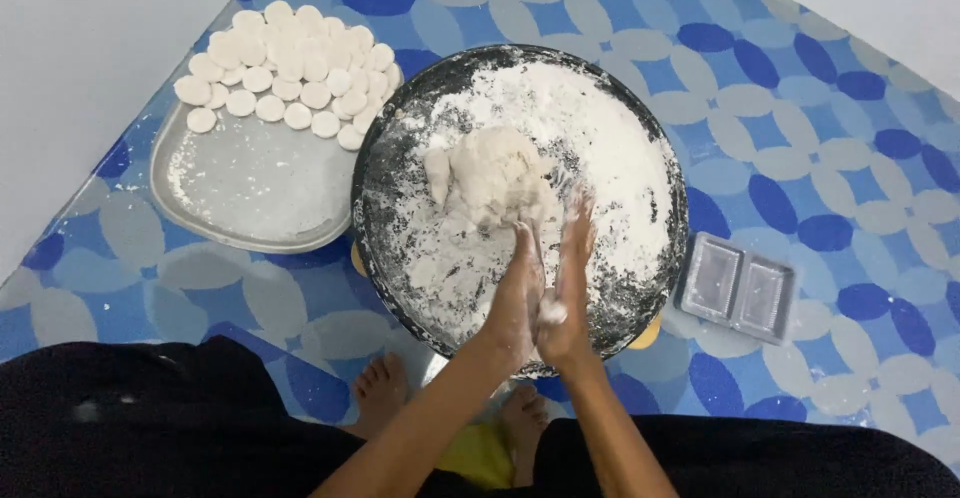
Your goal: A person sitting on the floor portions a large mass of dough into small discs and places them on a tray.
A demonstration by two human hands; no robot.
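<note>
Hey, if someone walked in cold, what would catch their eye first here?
Probably the big dark round pan in the middle, dusted white with flour, with a lump of dough in it. Just below the dough, the left hand and right hand press palm to palm, floury. At upper left, a metal tray holds a pile of flat white dough discs.

dough [490, 173] in pan [400, 148], tray [250, 188] left, container [738, 286] right
</note>
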